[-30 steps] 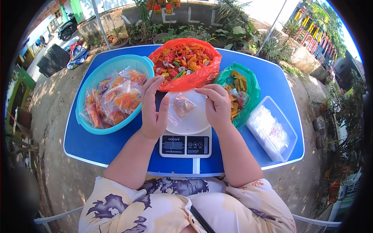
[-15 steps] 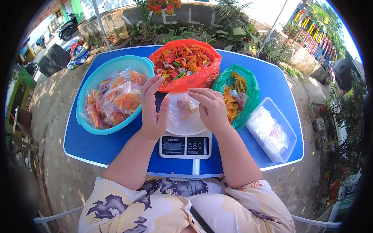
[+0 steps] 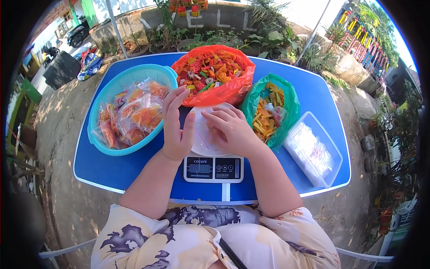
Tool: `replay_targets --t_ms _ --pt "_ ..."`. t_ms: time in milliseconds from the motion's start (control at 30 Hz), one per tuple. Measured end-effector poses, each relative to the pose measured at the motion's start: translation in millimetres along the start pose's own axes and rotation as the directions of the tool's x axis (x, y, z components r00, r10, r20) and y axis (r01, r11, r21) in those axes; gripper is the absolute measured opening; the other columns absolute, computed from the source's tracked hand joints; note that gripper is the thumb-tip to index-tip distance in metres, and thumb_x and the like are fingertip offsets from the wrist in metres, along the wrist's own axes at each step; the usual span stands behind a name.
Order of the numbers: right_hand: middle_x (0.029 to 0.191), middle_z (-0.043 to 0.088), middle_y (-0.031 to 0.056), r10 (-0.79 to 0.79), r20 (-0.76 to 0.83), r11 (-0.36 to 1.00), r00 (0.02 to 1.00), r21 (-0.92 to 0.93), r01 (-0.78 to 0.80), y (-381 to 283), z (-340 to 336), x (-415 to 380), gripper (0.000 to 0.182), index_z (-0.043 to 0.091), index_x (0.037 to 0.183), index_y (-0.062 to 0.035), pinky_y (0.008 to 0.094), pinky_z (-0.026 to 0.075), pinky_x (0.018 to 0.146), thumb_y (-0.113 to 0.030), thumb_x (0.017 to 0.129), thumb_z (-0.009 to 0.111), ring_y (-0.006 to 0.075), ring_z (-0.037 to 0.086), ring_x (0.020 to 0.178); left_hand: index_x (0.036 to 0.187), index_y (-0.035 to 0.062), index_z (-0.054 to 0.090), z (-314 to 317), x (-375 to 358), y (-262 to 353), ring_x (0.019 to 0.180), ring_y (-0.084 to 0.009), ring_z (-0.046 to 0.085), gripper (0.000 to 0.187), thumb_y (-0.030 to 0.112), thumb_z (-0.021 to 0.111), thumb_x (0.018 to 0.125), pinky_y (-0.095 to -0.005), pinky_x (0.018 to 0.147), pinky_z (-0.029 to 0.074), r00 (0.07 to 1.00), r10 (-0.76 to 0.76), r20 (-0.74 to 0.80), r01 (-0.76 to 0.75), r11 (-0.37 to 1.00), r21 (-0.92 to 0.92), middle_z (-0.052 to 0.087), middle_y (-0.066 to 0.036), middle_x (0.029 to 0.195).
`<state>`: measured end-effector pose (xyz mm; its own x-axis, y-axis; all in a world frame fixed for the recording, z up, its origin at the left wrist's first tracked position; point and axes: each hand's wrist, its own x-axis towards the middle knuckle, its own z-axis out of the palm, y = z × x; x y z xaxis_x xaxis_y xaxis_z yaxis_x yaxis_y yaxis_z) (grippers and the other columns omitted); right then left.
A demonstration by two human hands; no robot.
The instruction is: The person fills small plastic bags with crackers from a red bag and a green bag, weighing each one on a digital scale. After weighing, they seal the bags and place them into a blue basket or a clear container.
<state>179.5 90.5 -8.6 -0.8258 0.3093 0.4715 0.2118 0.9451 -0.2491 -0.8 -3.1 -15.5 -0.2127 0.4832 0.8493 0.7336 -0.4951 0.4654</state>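
Note:
A white plate [image 3: 202, 115] sits on a kitchen scale [image 3: 213, 169] marked "coconi". On the plate lies a small clear plastic bag [image 3: 204, 140] with a reddish strip, mostly covered by my right hand [image 3: 230, 130]. That hand is over the plate, palm down, its fingers stretched out and apart; its thumb is hidden. My left hand [image 3: 175, 123] is raised at the plate's left edge, fingers up and thumb apart, holding nothing. It stands between the plate and a turquoise basin [image 3: 96, 134] of filled clear packets [image 3: 134, 114].
Behind the scale, a red plastic bag [image 3: 224, 95] holds colourful snack pieces [image 3: 215, 67]. A green plastic bag [image 3: 291, 105] with yellow-orange chips [image 3: 264, 121] stands to the right. A clear container [image 3: 333, 172] of plastic bags [image 3: 309, 150] is near the blue table's [image 3: 148, 179] right edge.
My right hand has moved left and down over the plate, covering much of the small bag there. My left hand has stayed almost still.

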Motion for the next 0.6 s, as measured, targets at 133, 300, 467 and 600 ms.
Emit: replay_targets --t_ms 133,300,467,600 --pt "0.111 0.063 0.0074 0.094 -0.037 0.958 0.995 0.277 -0.08 1 -8 4 0.055 0.063 0.136 -0.0136 0.0422 0.049 0.097 -0.001 0.083 0.071 0.0263 0.062 0.108 0.14 0.001 0.049 -1 1 3 0.136 -0.0355 0.044 0.041 0.018 0.053 0.103 -0.0452 0.117 0.032 1.0 0.002 0.008 -0.002 1.0 0.018 0.047 -0.019 0.144" --pt "0.101 0.064 0.0086 0.058 -0.418 0.991 0.907 0.134 -0.002 6 -10 7 0.044 0.07 0.124 -0.0099 0.0322 0.055 0.074 -0.002 0.081 0.077 0.02 0.067 0.089 0.139 0.001 0.05 -2 1 5 0.136 -0.0356 0.044 0.04 0.018 0.053 0.102 -0.0455 0.117 0.031 1.0 -0.001 0.012 0.001 1.0 0.026 0.047 -0.019 0.144" --pt "0.091 0.066 0.0079 0.049 -0.234 0.939 0.971 0.341 0.034 -11 -20 3 0.032 0.072 0.115 -0.0054 0.0324 0.054 0.07 -0.007 0.084 0.078 0.019 0.066 0.078 0.139 0.0011 0.05 -2 0 3 0.136 -0.0354 0.043 0.04 0.018 0.054 0.102 -0.0456 0.117 0.031 1.0 -0.006 0.016 0.006 0.999 0.044 0.047 -0.019 0.144" --pt "0.084 0.065 0.0075 0.199 -0.209 0.874 0.957 0.479 -0.077 -3 -28 3 0.021 0.073 0.104 -0.0021 0.0325 0.052 0.067 -0.013 0.086 0.078 0.0188 0.064 0.07 0.138 0.0008 0.051 -3 1 4 0.136 -0.0354 0.043 0.04 0.017 0.054 0.102 -0.0456 0.117 0.031 1.0 0.015 0.015 -0.016 0.998 0.053 0.047 -0.02 0.143"
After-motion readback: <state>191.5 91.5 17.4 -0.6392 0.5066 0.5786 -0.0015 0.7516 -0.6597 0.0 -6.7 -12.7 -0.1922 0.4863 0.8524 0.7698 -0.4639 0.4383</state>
